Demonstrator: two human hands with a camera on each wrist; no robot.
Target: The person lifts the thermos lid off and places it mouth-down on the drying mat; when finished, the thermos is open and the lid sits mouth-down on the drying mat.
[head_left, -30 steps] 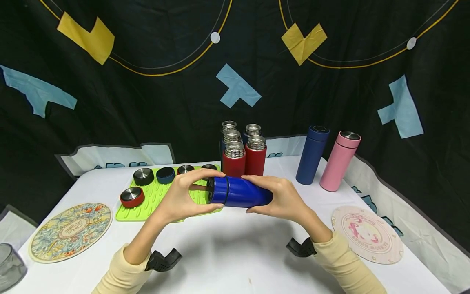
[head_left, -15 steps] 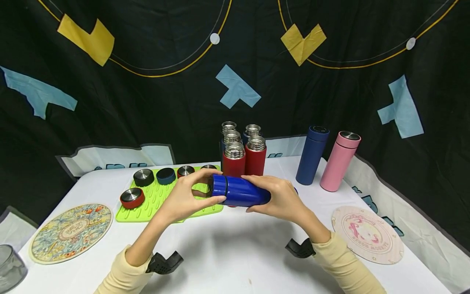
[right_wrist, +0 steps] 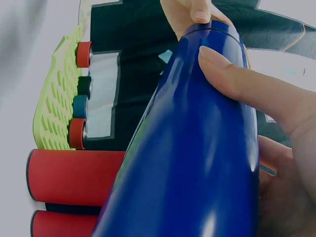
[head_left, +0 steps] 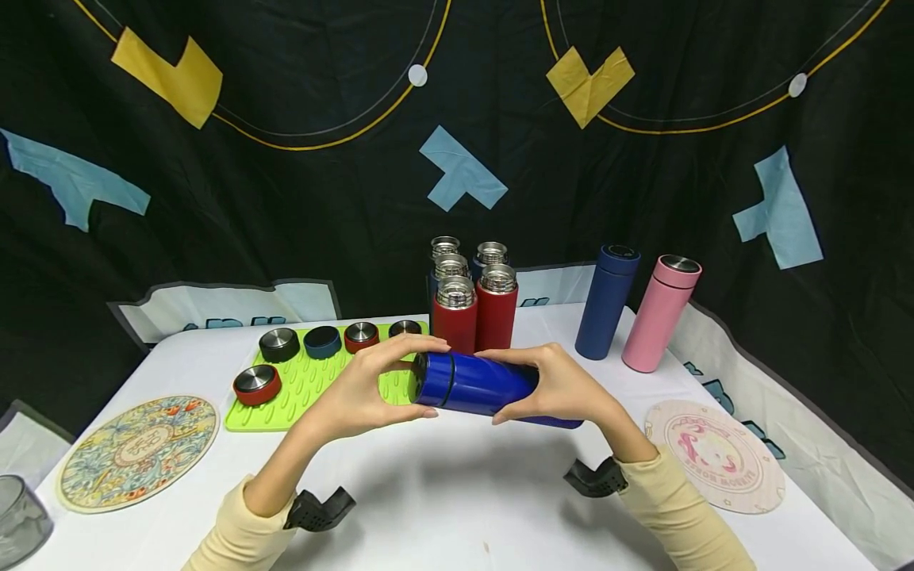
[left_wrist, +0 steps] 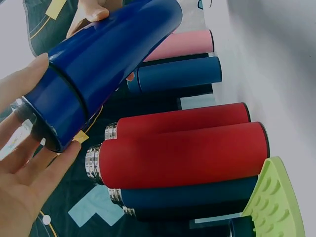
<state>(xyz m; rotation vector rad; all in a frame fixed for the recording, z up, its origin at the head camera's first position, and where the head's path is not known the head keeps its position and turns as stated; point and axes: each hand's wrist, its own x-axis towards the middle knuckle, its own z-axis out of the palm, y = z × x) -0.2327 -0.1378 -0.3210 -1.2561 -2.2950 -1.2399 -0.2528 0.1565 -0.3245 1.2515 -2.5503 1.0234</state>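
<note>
A glossy blue thermos bottle [head_left: 485, 385] is held in the air, lying nearly level with its lid end to the left. My left hand [head_left: 360, 388] grips the lid [left_wrist: 47, 111], thumb on one side and fingers on the other. Around the bottle's body curls my right hand [head_left: 553, 385]; in the right wrist view its thumb [right_wrist: 222, 74] lies along the blue side. Behind the bottle stand lidless red bottles [head_left: 455, 317] and dark blue ones [left_wrist: 182, 195] with bare steel necks. Loose lids, among them a red one [head_left: 257, 384], sit on a green mat [head_left: 300, 388].
At the right stand a capped navy bottle [head_left: 607, 301] and a pink bottle [head_left: 662, 313]. A round pink mat [head_left: 714, 456] lies in front of them. To the left are a patterned round mat [head_left: 139, 452] and a glass [head_left: 21, 515] at the table's edge.
The right hand has shifted slightly right along the bottle, and more of the bottle's base end shows past it. The bottle has tilted down a little to the right. Both hands still hold it.
</note>
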